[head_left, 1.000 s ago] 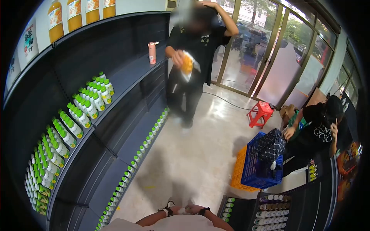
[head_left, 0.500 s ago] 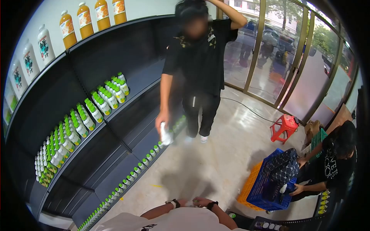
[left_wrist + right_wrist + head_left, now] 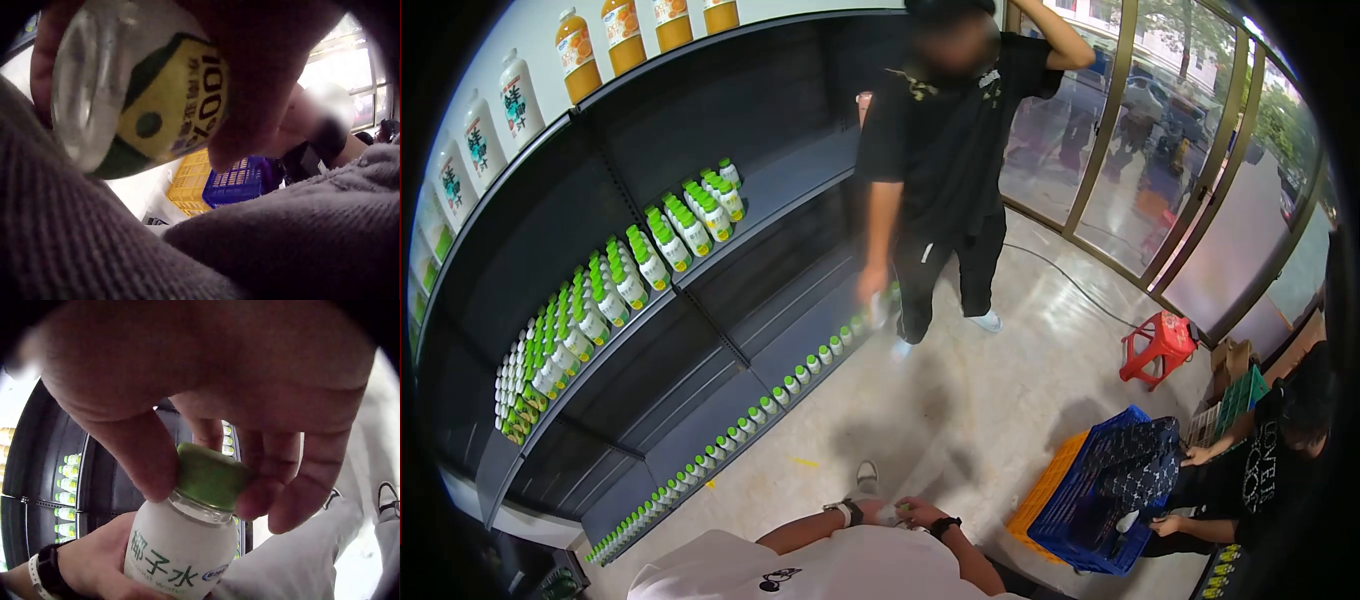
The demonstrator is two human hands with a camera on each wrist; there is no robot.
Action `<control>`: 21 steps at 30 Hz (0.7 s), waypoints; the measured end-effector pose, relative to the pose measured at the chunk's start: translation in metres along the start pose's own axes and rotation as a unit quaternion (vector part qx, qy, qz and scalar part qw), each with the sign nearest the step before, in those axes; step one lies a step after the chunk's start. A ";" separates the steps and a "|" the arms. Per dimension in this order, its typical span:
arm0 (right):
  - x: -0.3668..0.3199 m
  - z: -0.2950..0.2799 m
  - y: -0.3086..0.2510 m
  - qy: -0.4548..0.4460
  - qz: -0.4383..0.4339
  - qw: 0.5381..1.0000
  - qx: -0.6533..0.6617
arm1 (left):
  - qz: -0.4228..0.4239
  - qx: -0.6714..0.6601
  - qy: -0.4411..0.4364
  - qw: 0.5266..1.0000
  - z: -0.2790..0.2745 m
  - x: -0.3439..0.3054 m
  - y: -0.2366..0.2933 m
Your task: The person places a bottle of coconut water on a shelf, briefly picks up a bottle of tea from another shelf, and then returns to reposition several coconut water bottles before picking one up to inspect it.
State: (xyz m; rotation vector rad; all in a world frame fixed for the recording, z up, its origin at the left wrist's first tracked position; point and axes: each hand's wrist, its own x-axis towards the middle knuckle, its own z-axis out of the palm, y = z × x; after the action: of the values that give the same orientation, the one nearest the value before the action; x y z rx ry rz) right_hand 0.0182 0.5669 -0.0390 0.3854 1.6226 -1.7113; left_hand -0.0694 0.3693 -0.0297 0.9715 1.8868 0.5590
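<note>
Hands (image 3: 215, 384) still together on green-capped bottle (image 3: 181, 550)

The head view looked forward and down from above the bottle (image 3: 181, 550), farthest from it. The left wrist view faced its clear end closely; the right wrist view looked obliquely down, near its cap (image 3: 212, 477). Head and left wrist shared crates (image 3: 234, 181) beyond the bottle; head and right wrist, shelving (image 3: 50, 437) beyond it.

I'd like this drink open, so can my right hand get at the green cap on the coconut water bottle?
Most likely yes: your right hand has its thumb and fingers round the green cap, and your left hand grips the coconut water bottle lower down, clear of it.
</note>
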 end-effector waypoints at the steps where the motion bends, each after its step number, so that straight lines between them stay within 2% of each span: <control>1: 0.002 -0.005 -0.003 0.003 0.005 1.000 -0.005 | 0.005 0.014 0.007 1.000 0.004 0.011 -0.014; 3: 0.005 -0.014 -0.011 -0.007 0.004 1.000 -0.004 | 0.018 0.041 0.020 0.999 0.029 0.046 -0.061; 6: 0.026 -0.036 -0.004 0.001 -0.026 0.997 -0.078 | 0.015 0.099 -0.020 0.995 0.000 0.063 -0.046; 10: 0.052 -0.086 -0.025 0.001 -0.116 0.975 -0.191 | 0.096 0.021 0.017 0.995 -0.030 0.117 -0.063; 11: 0.055 -0.093 -0.040 0.008 -0.056 0.995 -0.085 | 0.096 0.001 0.002 0.995 -0.048 0.123 -0.055; 12: 0.062 -0.105 -0.048 0.012 -0.102 0.988 -0.117 | 0.096 -0.018 -0.014 0.995 -0.072 0.124 -0.046; 14: 0.081 -0.122 -0.068 0.015 -0.195 0.966 -0.172 | 0.087 -0.026 0.043 0.995 -0.123 0.105 -0.020; 15: 0.083 -0.121 -0.095 0.021 -0.104 0.993 -0.054 | 0.076 -0.002 0.066 0.995 -0.135 0.110 -0.027; 16: 0.082 -0.116 -0.132 0.054 -0.050 0.997 -0.006 | 0.064 0.023 0.088 0.994 -0.148 0.112 -0.036; 18: 0.101 -0.119 -0.177 0.092 -0.066 0.993 -0.042 | 0.023 0.009 0.106 0.994 -0.185 0.108 -0.038; 20: 0.115 -0.115 -0.228 0.120 -0.123 0.983 -0.071 | 0.024 -0.028 0.178 0.983 -0.224 0.098 -0.039; 21: 0.126 -0.120 -0.244 0.104 -0.166 0.979 -0.056 | 0.031 -0.062 0.216 0.974 -0.243 0.091 -0.040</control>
State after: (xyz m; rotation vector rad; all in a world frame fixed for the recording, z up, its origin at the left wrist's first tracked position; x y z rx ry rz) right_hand -0.2654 0.6266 0.0365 0.2552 2.0187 -1.8587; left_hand -0.3230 0.4226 0.0115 0.8779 2.1736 0.9769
